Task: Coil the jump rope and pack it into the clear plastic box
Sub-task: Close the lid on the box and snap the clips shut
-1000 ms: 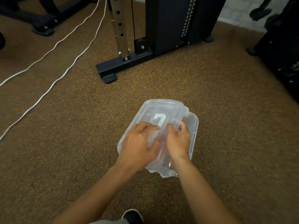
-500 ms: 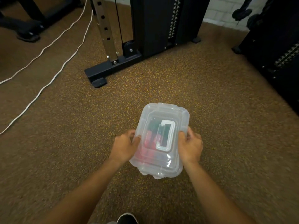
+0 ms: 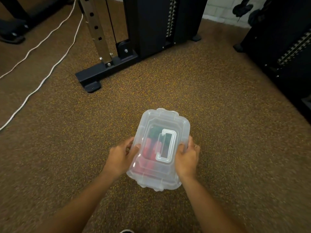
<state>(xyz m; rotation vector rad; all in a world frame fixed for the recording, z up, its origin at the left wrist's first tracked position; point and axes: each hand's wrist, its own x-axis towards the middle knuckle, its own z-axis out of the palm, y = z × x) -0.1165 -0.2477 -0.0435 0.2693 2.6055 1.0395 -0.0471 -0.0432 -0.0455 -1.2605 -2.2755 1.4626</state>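
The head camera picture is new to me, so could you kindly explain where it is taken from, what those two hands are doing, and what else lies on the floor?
There is no machine here: a person wears one wide-angle camera on the head, so you look forward and down along their own forearms. The left hand and the right hand grip the two long sides of a clear plastic box that appears to sit on the speckled brown floor. Its lid is on, with a pale carry handle lying flat on top. Through the plastic you can make out blurred red and dark green shapes, presumably the packed jump rope, though the haze hides detail. Further away stands the black base of a gym machine, and white cords trail across the floor at the left.
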